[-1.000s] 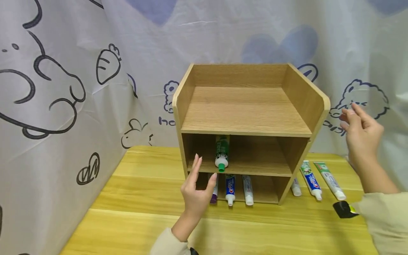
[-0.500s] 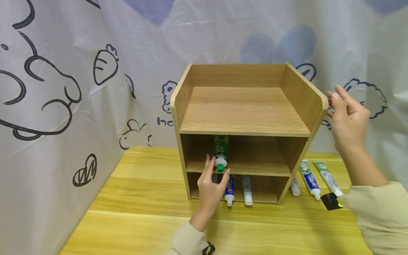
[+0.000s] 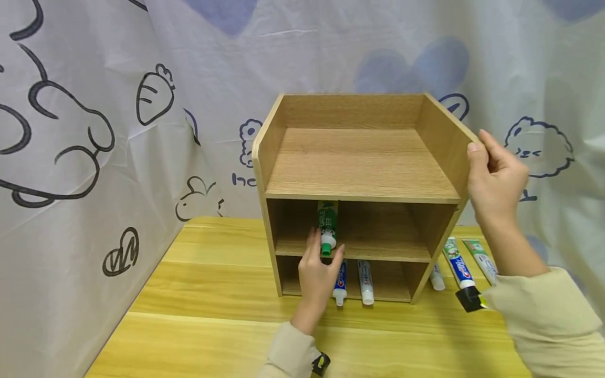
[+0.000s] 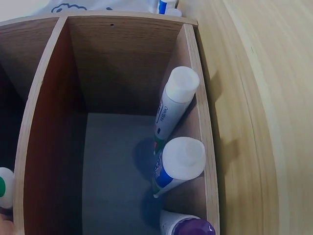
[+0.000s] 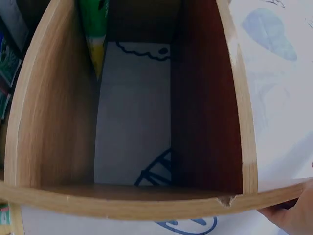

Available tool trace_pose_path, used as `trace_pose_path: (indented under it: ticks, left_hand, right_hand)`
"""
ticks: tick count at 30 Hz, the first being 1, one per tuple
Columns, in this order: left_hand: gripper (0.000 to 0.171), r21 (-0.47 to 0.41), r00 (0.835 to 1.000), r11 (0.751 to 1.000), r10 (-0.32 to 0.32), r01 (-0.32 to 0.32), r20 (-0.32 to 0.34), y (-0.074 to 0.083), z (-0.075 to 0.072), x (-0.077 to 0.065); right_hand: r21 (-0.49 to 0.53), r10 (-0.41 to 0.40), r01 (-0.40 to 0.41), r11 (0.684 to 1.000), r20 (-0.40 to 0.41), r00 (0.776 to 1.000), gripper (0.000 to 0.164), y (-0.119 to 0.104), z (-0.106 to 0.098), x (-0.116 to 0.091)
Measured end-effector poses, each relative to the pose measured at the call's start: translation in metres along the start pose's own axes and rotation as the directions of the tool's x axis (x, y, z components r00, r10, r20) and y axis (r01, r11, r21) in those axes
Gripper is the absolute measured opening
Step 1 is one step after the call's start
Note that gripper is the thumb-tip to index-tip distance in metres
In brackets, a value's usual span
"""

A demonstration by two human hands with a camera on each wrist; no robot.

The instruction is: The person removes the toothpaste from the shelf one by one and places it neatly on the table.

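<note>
A green and white toothpaste tube (image 3: pixel 327 224) lies on the middle level of a small wooden shelf (image 3: pixel 364 163), its green cap pointing out over the front edge. My left hand (image 3: pixel 315 273) is at that cap, straight fingers along the tube's left side and thumb apart on the right. In the left wrist view only the tube's white and green end (image 4: pixel 6 188) and a bit of finger show. My right hand (image 3: pixel 498 181) grips the top front corner of the shelf's right side panel. The right wrist view shows part of that hand (image 5: pixel 296 215) against the panel edge.
On the bottom level lie a blue toothpaste tube (image 3: pixel 340 282), a white tube (image 3: pixel 366 282) and a purple-capped tube (image 4: pixel 193 226). More tubes, including a blue and white one (image 3: pixel 457 260), lie on the wooden table (image 3: pixel 203 294) right of the shelf. A printed curtain (image 3: pixel 212 105) hangs behind.
My left hand has moved right and up to the green tube's cap. My right hand has come left from the air and taken hold of the shelf's side panel.
</note>
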State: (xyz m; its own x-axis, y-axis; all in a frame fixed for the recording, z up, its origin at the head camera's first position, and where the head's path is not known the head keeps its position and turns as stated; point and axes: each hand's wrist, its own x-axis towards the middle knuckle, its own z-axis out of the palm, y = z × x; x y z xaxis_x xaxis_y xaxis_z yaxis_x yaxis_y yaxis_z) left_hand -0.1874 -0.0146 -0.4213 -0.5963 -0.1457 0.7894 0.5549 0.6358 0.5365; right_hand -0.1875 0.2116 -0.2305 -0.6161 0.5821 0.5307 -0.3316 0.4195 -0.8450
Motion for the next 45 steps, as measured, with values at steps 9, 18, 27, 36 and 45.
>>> trace_pose_path:
  ticks: [9, 18, 27, 36, 45]
  left_hand:
    - [0.054, 0.108, 0.999, 0.994, 0.019, -0.016, -0.028, 0.0, 0.004, 0.0]
    - [0.052, 0.212, 1.0, 0.977, -0.002, 0.004, -0.009, 0.005, 0.005, 0.005]
    - [0.047, 0.249, 0.999, 0.968, -0.037, 0.033, 0.011, 0.007, 0.003, 0.009]
    - [0.04, 0.226, 1.0, 0.974, 0.024, -0.027, 0.014, 0.007, -0.002, 0.007]
    - [0.039, 0.128, 1.0, 0.992, 0.019, -0.019, 0.006, 0.009, -0.009, 0.001]
  right_hand:
    - [-0.008, 0.044, -0.044, 0.999, -0.007, 0.999, 0.033, -0.001, 0.002, 0.0]
    - [0.001, 0.041, -0.041, 0.999, -0.034, 0.999, 0.031, -0.001, 0.003, 0.002]
    - [-0.027, 0.028, -0.029, 0.999, -0.042, 0.999, 0.031, -0.002, 0.003, 0.003]
    - [-0.045, 0.043, -0.043, 0.998, -0.019, 0.999, 0.03, -0.002, 0.002, 0.003]
    - [-0.069, 0.053, -0.053, 0.996, -0.005, 0.999, 0.03, -0.004, 0.0, 0.004]
